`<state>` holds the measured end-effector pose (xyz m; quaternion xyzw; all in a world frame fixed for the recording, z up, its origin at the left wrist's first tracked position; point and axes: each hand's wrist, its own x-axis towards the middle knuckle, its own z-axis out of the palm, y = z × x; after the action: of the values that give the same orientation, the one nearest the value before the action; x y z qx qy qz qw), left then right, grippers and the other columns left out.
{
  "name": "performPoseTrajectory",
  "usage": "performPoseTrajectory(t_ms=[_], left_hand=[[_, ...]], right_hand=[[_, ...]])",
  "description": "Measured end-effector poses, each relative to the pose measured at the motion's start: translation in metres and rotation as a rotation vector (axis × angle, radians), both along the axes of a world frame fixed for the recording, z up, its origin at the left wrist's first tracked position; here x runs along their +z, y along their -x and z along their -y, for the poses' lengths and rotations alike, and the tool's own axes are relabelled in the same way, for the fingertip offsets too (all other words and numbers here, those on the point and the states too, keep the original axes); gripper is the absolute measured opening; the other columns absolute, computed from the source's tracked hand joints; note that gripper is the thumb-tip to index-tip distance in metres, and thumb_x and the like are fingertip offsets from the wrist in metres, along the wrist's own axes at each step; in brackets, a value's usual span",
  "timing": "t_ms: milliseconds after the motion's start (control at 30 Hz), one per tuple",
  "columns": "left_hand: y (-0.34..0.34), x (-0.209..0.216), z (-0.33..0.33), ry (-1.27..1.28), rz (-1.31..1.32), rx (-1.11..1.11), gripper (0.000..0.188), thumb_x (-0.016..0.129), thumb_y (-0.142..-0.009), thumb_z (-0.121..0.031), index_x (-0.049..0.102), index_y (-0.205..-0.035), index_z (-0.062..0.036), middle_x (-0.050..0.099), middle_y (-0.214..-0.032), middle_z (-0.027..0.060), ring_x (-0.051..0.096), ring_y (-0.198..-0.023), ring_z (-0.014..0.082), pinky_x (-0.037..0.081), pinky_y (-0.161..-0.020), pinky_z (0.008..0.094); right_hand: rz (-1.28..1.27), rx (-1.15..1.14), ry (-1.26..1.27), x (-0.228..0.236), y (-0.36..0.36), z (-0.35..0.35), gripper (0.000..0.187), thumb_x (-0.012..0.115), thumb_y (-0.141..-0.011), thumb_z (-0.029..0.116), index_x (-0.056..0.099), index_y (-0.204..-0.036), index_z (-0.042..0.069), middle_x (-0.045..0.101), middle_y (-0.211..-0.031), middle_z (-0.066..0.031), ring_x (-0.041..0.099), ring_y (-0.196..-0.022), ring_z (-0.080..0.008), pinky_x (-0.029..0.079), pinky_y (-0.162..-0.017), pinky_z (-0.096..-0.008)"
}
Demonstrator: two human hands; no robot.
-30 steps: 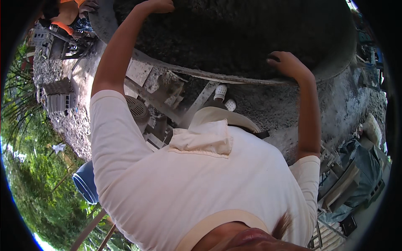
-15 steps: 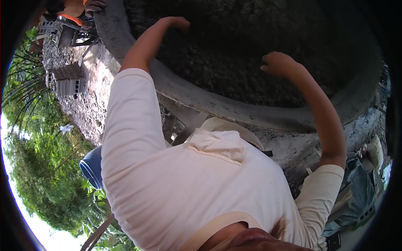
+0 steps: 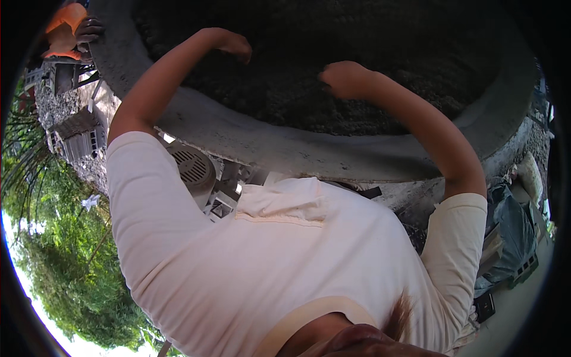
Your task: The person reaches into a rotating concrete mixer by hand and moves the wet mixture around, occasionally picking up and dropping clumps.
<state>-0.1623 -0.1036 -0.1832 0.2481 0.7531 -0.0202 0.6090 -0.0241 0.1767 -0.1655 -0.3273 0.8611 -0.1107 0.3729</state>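
Observation:
A wide, round grey basin or ring with a thick rim curves in front of me. Within it lies dark, rough material, too dim to name. My left hand is over this material with its fingers curled inward. Closer to me and to the right, my right hand also hangs over it, its fingers closed like a fist. Shadow hides what either hand may hold. Both forearms reach across the rim.
Another person's hand rests by the rim at the far left, near orange clothing. A round slotted brown motor-like cover sits below the rim. Hollow blocks stand on gravel at left; dark plastic sheeting lies at right.
Both my hands have shifted left in the view, the right one also slightly up, and they are closer together. The basin and background have shifted left too, and the slotted cover has come into sight.

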Motion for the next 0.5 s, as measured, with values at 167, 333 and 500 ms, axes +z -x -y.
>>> performPoseTrajectory(t_ms=[167, 333, 500], left_hand=[[-0.036, 0.059, 0.006, -0.030, -0.154, -0.120, 0.029, 0.057, -0.072, -0.023, 0.069, -0.095, -0.0117, 0.055, -0.112, 0.0151, 0.059, -0.100, 0.0326, 0.046, -0.088, 0.0411], [-0.060, 0.111, -0.002, 0.050, -0.076, -0.112, 0.032, 0.059, -0.071, -0.028, 0.068, -0.100, -0.0167, 0.051, -0.113, 0.0147, 0.059, -0.099, 0.0321, 0.046, -0.088, 0.0404], [-0.062, 0.155, -0.017, 0.034, -0.123, -0.138, 0.040, 0.058, -0.071, -0.029, 0.066, -0.109, -0.0206, 0.051, -0.117, 0.0138, 0.058, -0.106, 0.0294, 0.046, -0.089, 0.0401]], right_hand=[[-0.248, -0.057, -0.040, 0.016, 0.037, -0.069, 0.026, 0.053, -0.089, 0.023, 0.061, -0.105, 0.004, 0.063, -0.101, -0.0144, 0.059, -0.100, -0.0339, 0.048, -0.087, -0.0451], [-0.205, -0.510, -0.260, 0.072, 0.092, -0.172, 0.031, 0.052, -0.092, 0.026, 0.064, -0.104, 0.000, 0.065, -0.098, -0.0188, 0.060, -0.094, -0.0360, 0.047, -0.082, -0.0456], [-0.477, -0.539, -0.196, 0.016, 0.117, -0.280, 0.032, 0.053, -0.089, 0.018, 0.058, -0.117, 0.004, 0.062, -0.108, -0.0223, 0.058, -0.101, -0.0397, 0.047, -0.085, -0.0476]])
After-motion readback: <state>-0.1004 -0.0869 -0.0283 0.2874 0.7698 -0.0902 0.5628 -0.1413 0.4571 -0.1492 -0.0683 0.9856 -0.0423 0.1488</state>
